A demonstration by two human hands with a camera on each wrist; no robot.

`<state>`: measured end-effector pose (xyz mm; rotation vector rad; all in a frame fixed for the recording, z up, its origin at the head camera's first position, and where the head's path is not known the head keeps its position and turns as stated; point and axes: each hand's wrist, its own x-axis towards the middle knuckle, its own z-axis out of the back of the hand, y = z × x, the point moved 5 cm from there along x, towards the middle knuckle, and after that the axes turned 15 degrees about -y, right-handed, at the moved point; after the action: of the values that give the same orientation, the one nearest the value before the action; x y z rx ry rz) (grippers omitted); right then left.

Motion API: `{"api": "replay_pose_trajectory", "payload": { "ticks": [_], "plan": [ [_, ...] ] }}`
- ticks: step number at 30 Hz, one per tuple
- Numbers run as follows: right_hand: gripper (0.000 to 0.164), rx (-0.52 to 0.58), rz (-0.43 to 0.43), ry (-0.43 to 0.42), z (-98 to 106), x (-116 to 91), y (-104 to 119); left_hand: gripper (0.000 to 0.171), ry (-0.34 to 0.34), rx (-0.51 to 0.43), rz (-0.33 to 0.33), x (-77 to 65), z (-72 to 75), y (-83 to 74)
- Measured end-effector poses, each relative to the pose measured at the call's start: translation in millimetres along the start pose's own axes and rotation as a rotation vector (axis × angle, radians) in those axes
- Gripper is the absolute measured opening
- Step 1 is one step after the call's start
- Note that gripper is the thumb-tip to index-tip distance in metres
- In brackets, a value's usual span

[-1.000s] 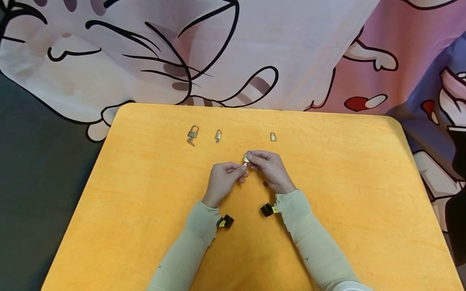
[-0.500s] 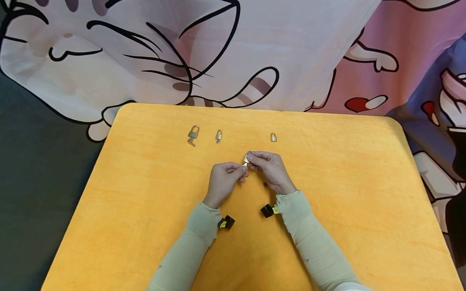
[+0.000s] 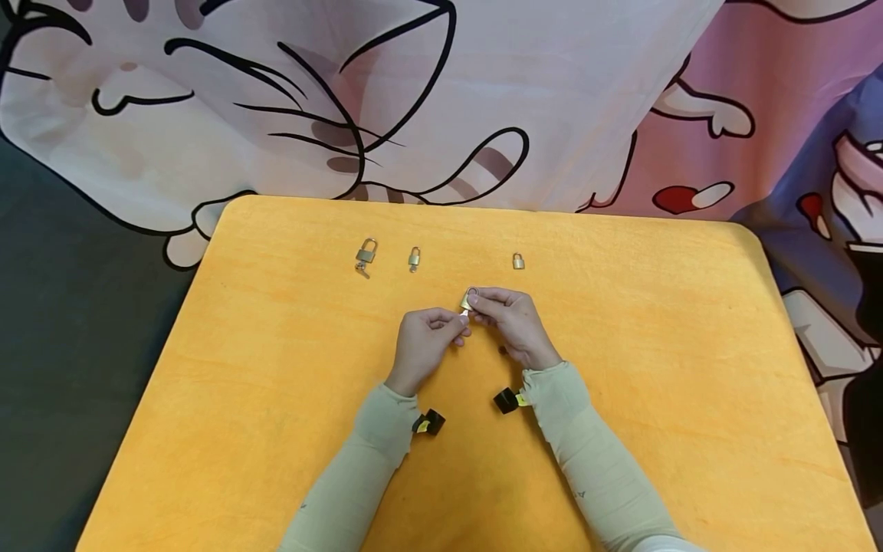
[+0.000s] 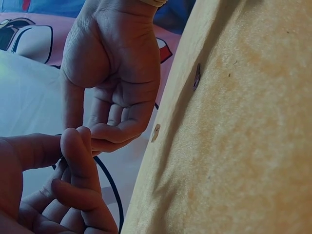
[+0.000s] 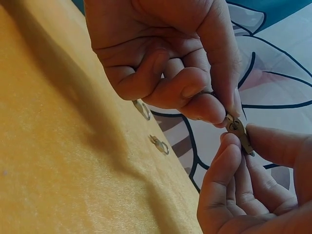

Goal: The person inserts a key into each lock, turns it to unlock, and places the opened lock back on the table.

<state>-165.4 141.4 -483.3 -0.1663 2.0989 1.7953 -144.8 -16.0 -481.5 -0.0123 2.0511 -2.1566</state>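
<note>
Above the yellow table (image 3: 276, 368), my right hand (image 3: 513, 322) pinches a small brass padlock (image 3: 467, 300) between thumb and fingers, its shackle pointing away from me. My left hand (image 3: 424, 341) pinches a small silver key (image 3: 465, 312) at the padlock's lower end. The right wrist view shows the padlock (image 5: 239, 134) edge on, keyhole face toward the left fingertips, with most of the key covered by them. In the left wrist view both the left hand (image 4: 73, 190) and right hand (image 4: 117, 73) appear, and fingers hide the padlock.
Along the table's far side lie a larger padlock (image 3: 366, 255) with keys, a slim padlock (image 3: 414, 259) with a key, and a small padlock (image 3: 518, 261) to the right. A small dark spot (image 3: 503, 349) lies beside the right wrist. A printed cloth (image 3: 586, 100) hangs behind.
</note>
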Motion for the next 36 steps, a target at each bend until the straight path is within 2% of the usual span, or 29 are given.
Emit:
{"api": "replay_pose_trajectory", "payload": {
  "ticks": [15, 22, 29, 30, 32, 36],
  "plan": [
    [0.032, 0.003, 0.011, 0.008, 0.3, -0.7, -0.4, 0.02, -0.009, 0.014, 0.022, -0.2, -0.6, 1.6],
    [0.032, -0.004, 0.016, 0.015, 0.7, 0.2, -0.8, 0.019, 0.001, 0.004, 0.006, -0.1, -0.6, 1.8],
    [0.03, 0.004, 0.01, 0.013, 0.9, 0.8, -0.9, 0.017, -0.005, 0.023, 0.024, -11.7, -0.3, -30.0],
    [0.03, 0.005, 0.009, 0.012, 1.1, 0.8, -1.0, 0.017, -0.003, 0.021, 0.023, -12.0, -0.4, -30.6],
    [0.029, 0.003, 0.01, 0.014, 1.1, 0.8, -1.0, 0.017, 0.0, 0.02, 0.025, -11.3, -0.8, -29.0],
    [0.03, -0.006, 0.017, 0.02, 1.6, 1.7, -1.6, 0.019, 0.004, 0.025, 0.033, -5.4, -2.5, -13.6]
  ]
}}
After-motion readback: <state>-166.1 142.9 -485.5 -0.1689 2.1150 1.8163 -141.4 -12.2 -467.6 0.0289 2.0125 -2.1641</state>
